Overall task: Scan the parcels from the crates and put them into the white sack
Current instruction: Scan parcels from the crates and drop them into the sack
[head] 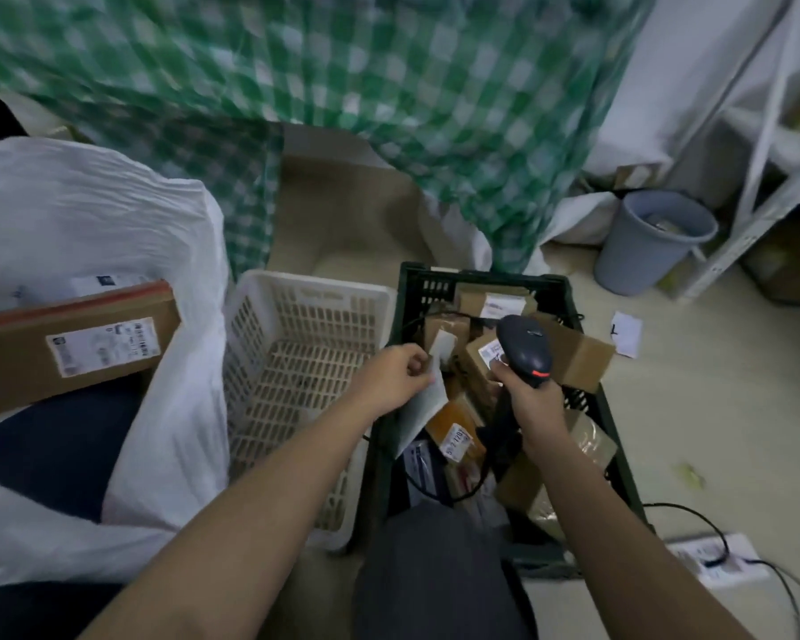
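Observation:
My left hand (pixel 398 376) pinches a flat grey mailer parcel (pixel 423 408) by its top edge, above the left side of the dark green crate (pixel 587 408). My right hand (pixel 529 399) grips a black barcode scanner (pixel 525 346) whose head points down over the crate. Several brown cardboard boxes and an orange packet (pixel 458 431) fill the crate. A white crate (pixel 306 362) stands to its left, with nothing visible inside. The white sack (pixel 112 224) lies open at the far left, and a long brown labelled box (pixel 70 348) sticks out of it.
A green checked cloth (pixel 389 85) hangs behind the crates over flattened cardboard (pixel 342 210). A grey bucket (pixel 652 242) and a white metal shelf frame (pixel 758 187) stand at the right. Paper scraps and a black cable (pixel 712 528) lie on the floor. My dark-trousered knee (pixel 435 570) sits below the crate.

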{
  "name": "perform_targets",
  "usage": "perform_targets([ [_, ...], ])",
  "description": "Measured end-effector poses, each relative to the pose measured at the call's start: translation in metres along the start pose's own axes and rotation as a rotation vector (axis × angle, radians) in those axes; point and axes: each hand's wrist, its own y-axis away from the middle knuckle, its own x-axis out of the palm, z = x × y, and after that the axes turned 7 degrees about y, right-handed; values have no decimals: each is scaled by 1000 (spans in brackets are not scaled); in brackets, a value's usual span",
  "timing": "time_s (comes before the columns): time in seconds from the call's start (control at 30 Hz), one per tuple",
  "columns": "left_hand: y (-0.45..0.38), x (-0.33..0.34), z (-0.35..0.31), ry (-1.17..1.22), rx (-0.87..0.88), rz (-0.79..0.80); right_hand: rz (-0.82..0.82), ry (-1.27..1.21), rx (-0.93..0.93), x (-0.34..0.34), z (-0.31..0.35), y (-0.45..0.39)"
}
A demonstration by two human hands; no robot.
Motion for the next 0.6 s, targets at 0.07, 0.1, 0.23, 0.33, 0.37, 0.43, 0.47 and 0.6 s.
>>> perform_targets([
  [0.07,-13,22,10,-81,-39,58,13,5,15,-1,-8,-8],
  [0.1,-19,32,15,-124,-53,78,18,8,13,0,-10,-12],
  [0.23,-34,60,29,-273,-63,108,57,55,10,10,-18,-28],
  [0.33,-39,67,36,-302,-109,78,72,83,29,19,-23,-35],
  [0.37,-39,66,38,-288,-112,63,74,90,36,21,-23,-37],
  [0.43,-35,60,39,-235,-83,-9,83,96,37,24,-19,-37],
  [0.47,-33,54,39,-192,-66,-68,84,95,33,26,-15,-37],
  [0.6,-16,5,29,103,-51,-290,68,85,-37,38,7,-31],
])
